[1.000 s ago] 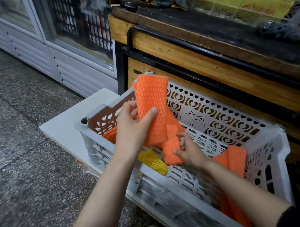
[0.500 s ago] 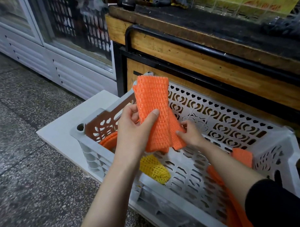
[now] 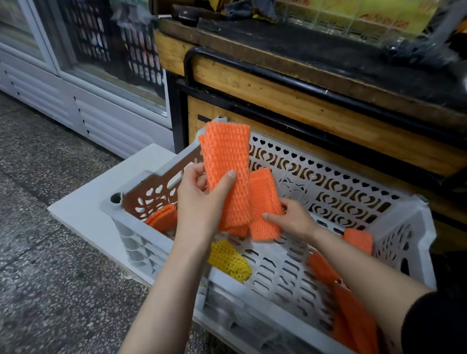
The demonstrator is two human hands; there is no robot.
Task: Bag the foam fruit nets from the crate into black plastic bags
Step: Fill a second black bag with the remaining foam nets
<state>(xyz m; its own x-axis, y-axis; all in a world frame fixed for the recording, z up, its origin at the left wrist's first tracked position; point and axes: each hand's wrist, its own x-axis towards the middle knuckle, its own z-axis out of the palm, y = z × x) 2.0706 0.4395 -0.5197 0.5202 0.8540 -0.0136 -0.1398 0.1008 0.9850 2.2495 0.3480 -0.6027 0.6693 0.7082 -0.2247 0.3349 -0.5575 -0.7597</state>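
left hand (image 3: pixel 199 202) grips orange foam-mesh net stack (image 3: pixel 225 155) | right hand (image 3: pixel 294 218) pinches another orange net (image 3: pixel 266 201), now raised alongside | nothing bagged yet

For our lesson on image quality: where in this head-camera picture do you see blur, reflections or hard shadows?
Head view: the left hand and its orange foam nets are sharp; the glass door is smeared and carries reflections; light in the crate is soft, without hard shadows.
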